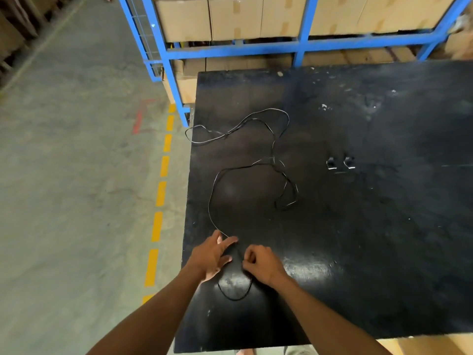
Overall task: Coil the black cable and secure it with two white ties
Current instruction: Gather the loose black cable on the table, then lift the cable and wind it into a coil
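Only one camera here, the head view, looking down on a black table (358, 226). The cable (277, 172) is mostly sprawled loose across the left half, one bend hanging off the far left edge. Near end's got one small loop at the front edge. Right hand (262, 265) is curled, pinching the cable where that loop closes; left hand (213, 254) has its fingers spread, touching the strand that runs away from it. The two ties (340, 163) sit off to the right, well apart. I'd say keep the pinch fixed, feed slack with the left hand, and match each loop's size so it doesn't twist.
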